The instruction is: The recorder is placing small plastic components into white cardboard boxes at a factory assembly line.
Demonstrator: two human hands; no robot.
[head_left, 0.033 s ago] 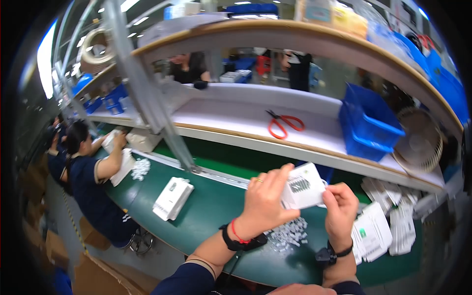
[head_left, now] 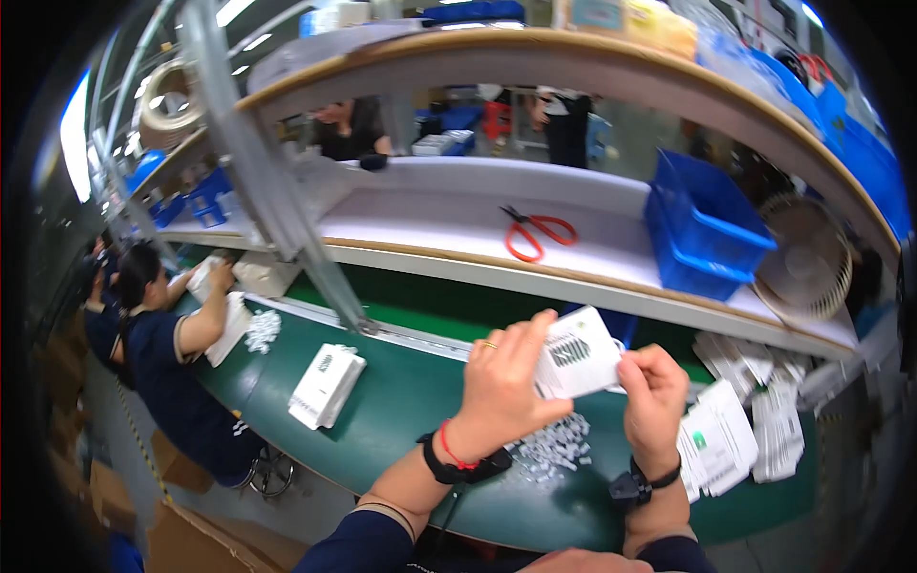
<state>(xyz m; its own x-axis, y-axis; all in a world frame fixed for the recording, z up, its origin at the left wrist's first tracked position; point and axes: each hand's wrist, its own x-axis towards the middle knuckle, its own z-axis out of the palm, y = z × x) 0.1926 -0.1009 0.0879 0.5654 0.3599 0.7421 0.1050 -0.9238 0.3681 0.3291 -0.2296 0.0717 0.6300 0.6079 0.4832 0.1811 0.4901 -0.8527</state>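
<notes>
Above the green table I hold a flat white printed packet [head_left: 580, 355], tilted toward me. My left hand [head_left: 508, 382] grips its left edge, fingers along the side and thumb stretched under its lower edge. My right hand [head_left: 655, 396] is closed at the packet's right edge, thumb and forefinger pinched there; any small piece between them is too small to make out. Below the packet lies a heap of small whitish, see-through pieces [head_left: 552, 447]. A neat stack of similar white packets [head_left: 327, 386] sits to the left. Right of my right hand lie larger white printed packets [head_left: 718, 437].
Red-handled pliers [head_left: 538, 232] lie on the shelf [head_left: 420, 215] across the table. Blue bins [head_left: 705, 234] and a round fan [head_left: 804, 258] stand at its right. More white packets [head_left: 778, 430] lie far right. A co-worker [head_left: 177, 353] handles white packets at the left.
The whole view has shifted slightly, so the scene sits a little further left and up. Both hands keep their hold on the packet, with hardly any visible movement.
</notes>
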